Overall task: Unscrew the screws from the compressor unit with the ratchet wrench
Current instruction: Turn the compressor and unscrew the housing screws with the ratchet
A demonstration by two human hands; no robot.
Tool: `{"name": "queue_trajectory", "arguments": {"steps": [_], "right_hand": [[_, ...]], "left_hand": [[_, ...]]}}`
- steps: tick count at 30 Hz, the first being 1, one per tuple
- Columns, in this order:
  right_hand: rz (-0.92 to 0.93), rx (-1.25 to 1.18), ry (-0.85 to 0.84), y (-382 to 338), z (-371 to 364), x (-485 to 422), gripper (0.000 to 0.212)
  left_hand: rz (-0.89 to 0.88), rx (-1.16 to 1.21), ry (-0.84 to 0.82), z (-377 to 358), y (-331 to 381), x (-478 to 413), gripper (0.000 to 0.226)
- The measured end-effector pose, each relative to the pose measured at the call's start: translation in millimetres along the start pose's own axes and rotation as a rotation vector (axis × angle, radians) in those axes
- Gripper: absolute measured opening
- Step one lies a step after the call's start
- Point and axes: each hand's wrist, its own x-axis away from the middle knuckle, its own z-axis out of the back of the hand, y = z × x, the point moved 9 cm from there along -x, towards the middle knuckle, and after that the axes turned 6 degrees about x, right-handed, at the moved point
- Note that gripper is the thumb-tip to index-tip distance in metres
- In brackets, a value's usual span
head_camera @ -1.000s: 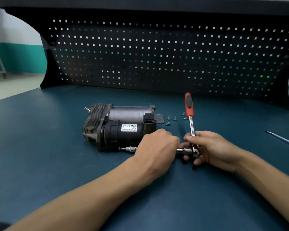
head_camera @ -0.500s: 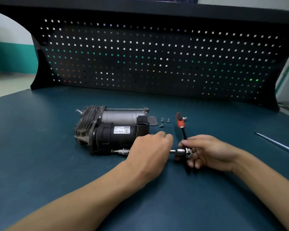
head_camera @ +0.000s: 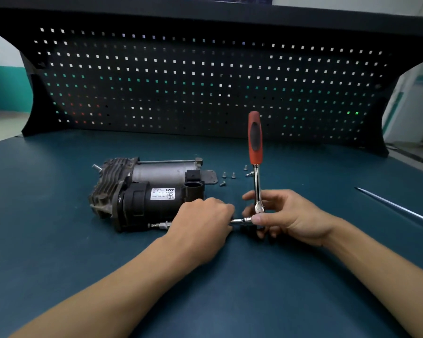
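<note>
- While we looked down from the head camera, the compressor unit (head_camera: 154, 191) lay on its side on the blue table (head_camera: 59, 252), at about ten o'clock from our hands. A metal fitting (head_camera: 160, 225) at its near lower corner pointed toward three o'clock.
- Our left hand (head_camera: 203, 220) was curled round the extension bar (head_camera: 241, 220) just beside that fitting. Its fingertips were hidden, so we judged the grip more than saw it.
- Our right hand (head_camera: 286, 215) pinched the head of the ratchet wrench (head_camera: 255, 142) between thumb and fingers, with the red handle standing up toward twelve o'clock.
- We judged the main risk to be the socket slipping off the fastener. The long bar could tilt out of line when the handle swung, rounding the head or driving our knuckles into the table.
- Nothing clamped the unit, so a stiff thread could have rolled or dragged it.
- Several loose screws (head_camera: 224, 175) lay at one o'clock from the left hand, near the handle's likely sweep, where a swing could have scattered them.
- A white label (head_camera: 163, 193) on the black housing read "AMK", upside down to us, beside a three-pointed star emblem. We could not read the smaller lines.
</note>
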Motion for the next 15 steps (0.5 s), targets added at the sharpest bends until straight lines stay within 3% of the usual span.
{"name": "queue_trajectory", "arguments": {"steps": [7,15], "right_hand": [[0.107,0.110,0.059,-9.0,3.4,2.2,0.031],[0.113,0.165,0.066,-7.7,2.9,1.3,0.029]], "left_hand": [[0.019,-0.009,0.015,0.4,-2.0,-0.3,0.020],[0.076,0.047,-0.017,-2.0,-9.1,-2.3,0.015]]}}
